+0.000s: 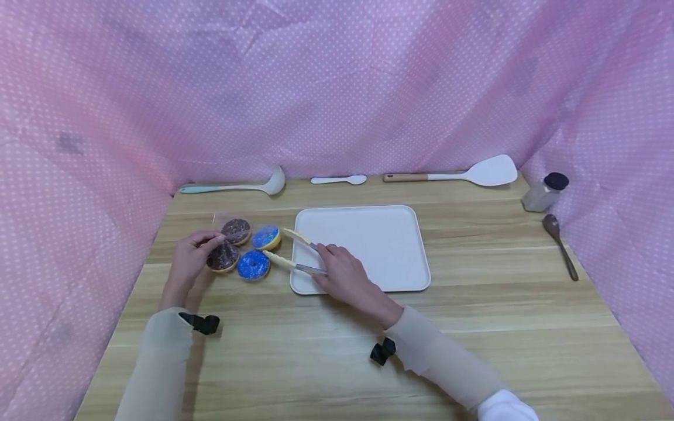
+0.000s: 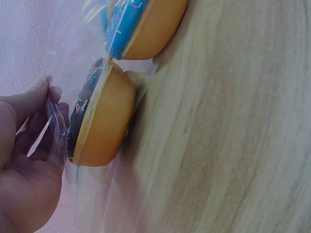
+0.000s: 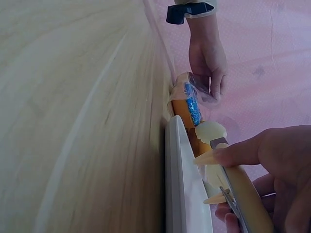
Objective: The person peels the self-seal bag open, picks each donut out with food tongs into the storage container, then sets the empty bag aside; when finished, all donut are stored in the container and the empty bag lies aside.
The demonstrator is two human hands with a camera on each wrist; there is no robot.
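my left hand (image 1: 192, 252) pinching the clear bag (image 2: 56, 121) round four donuts (image 1: 253, 265) on the counter (image 1: 337, 351), right hand (image 1: 344, 275) gripping tongs (image 1: 292, 251), tips open beside the blue ones, white tray (image 1: 389, 245) just right

You have no readable text, label, brand, number or sign anywhere in these views. The clear wrapping (image 2: 57, 127) your left hand (image 1: 191, 255) pinches is unprinted, and the doughnuts (image 1: 253, 265) carry only sprinkles. The tongs (image 1: 292, 251) in your right hand (image 1: 344, 276), the tray (image 1: 363, 240) and the small jar (image 1: 544, 192) at the far edge of the counter (image 1: 474, 327) show no lettering you could make out.
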